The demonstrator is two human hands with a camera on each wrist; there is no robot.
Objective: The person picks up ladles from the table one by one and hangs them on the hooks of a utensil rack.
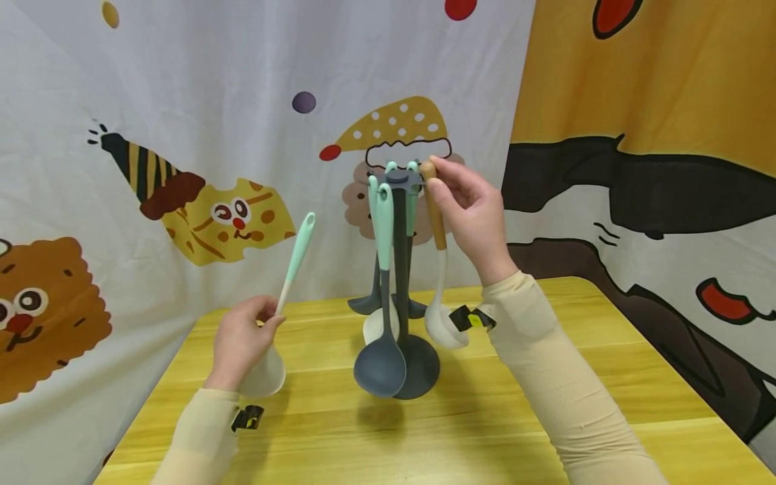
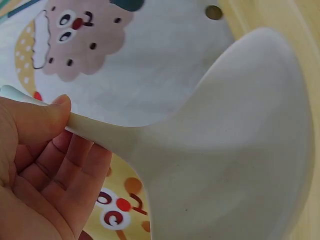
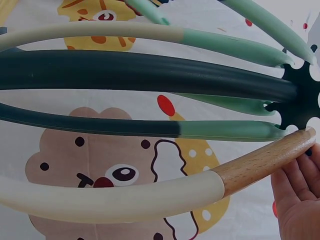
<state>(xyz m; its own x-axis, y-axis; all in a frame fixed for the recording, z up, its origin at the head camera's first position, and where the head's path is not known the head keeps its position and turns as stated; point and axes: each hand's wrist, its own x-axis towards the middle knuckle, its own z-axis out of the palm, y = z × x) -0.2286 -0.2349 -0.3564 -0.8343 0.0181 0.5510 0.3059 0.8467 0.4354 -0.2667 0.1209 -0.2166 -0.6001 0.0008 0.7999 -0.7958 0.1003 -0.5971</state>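
Note:
My left hand point(image 1: 242, 340) pinches the white shaft of a spatula point(image 2: 230, 135) between thumb and fingers, left of the utensil stand. Its mint handle tilts up and its broad white head hangs low, partly behind the hand. With thumb and fingertips, my right hand point(image 1: 469, 215) holds the top of the wooden handle of a white ladle point(image 1: 438, 215) against the top of the dark grey utensil stand point(image 1: 401, 269). In the right wrist view, the wooden handle end point(image 3: 270, 160) sits beside the notched top; whether it is hooked there, I cannot tell.
A grey ladle point(image 1: 380, 367) with a mint handle hangs at the stand's front. Several other mint-handled utensils hang around it, including a white-headed one point(image 1: 371, 329). The stand's round base point(image 1: 424, 367) rests on the wooden table point(image 1: 315, 431). A printed curtain point(image 1: 230, 81) hangs behind.

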